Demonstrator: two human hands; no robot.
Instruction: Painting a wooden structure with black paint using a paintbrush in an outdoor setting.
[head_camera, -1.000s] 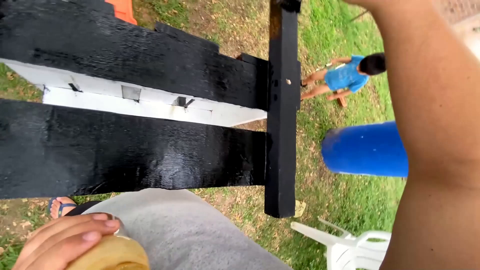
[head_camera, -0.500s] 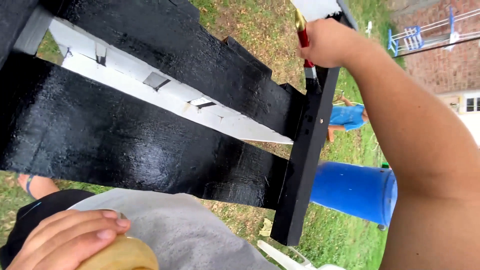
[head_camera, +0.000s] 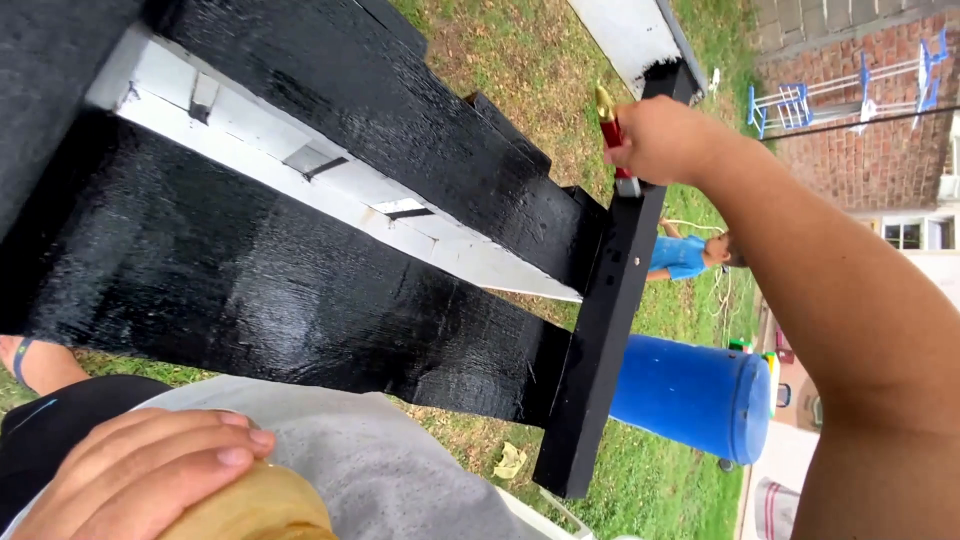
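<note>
My right hand (head_camera: 665, 140) grips a paintbrush (head_camera: 612, 135) with a red and gold handle, its metal ferrule pressed on the top of a black-painted wooden post (head_camera: 600, 340). The post ends a fence section of wide glossy black boards (head_camera: 250, 290) with a white rail (head_camera: 330, 190) showing between them. My left hand (head_camera: 140, 470) rests low at the left on a rounded tan container (head_camera: 250, 510), against my grey shirt. A white part of the fence (head_camera: 630, 30) shows above the brush.
A blue plastic barrel (head_camera: 695, 395) lies on the grass behind the post. A person in a blue shirt (head_camera: 685, 255) crouches on the lawn farther off. A brick wall (head_camera: 860, 110) and a blue metal rack (head_camera: 800, 100) stand at the far right.
The view has swung so the fence tilts more. My right hand with the brush has come into full view at the top of the post. My left hand stays on the tan container.
</note>
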